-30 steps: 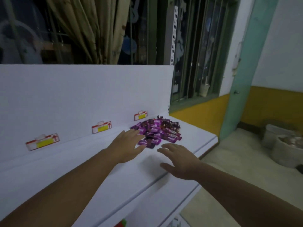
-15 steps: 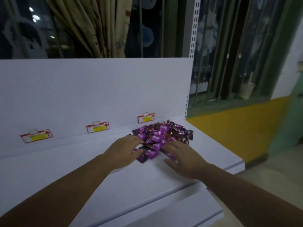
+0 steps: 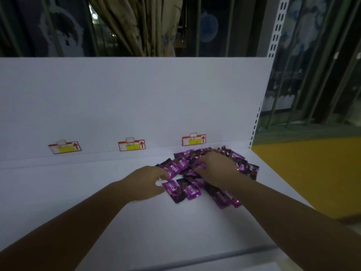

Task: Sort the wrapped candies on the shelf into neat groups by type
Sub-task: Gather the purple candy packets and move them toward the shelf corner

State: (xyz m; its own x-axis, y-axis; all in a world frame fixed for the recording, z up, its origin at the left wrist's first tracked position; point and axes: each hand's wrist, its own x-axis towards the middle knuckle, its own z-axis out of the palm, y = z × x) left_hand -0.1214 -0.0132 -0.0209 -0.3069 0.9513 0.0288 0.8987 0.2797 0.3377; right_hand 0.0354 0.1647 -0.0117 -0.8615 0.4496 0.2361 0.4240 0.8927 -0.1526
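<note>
A loose pile of purple wrapped candies [image 3: 242, 165], some marked KISS, lies at the right end of the white shelf [image 3: 97, 196], by the back panel. A few darker wrappers are mixed in. My left hand [image 3: 143, 182] is at the pile's left edge, with thumb and fingers pinching the end of one purple candy [image 3: 172, 189]. My right hand [image 3: 216, 170] lies palm down on the middle of the pile, its fingers bent loosely over the wrappers. The candies under it are hidden.
Three red and yellow price tags [image 3: 131, 145] are clipped along the foot of the white back panel [image 3: 136, 98]. The shelf's right edge drops off beside a yellow wall [image 3: 304, 173]. A barred window and a curtain [image 3: 136, 26] stand behind.
Both hands have moved forward onto the pile. The candies are spread wider toward me, and my left hand has closed on one at the pile's edge. The view has come closer.
</note>
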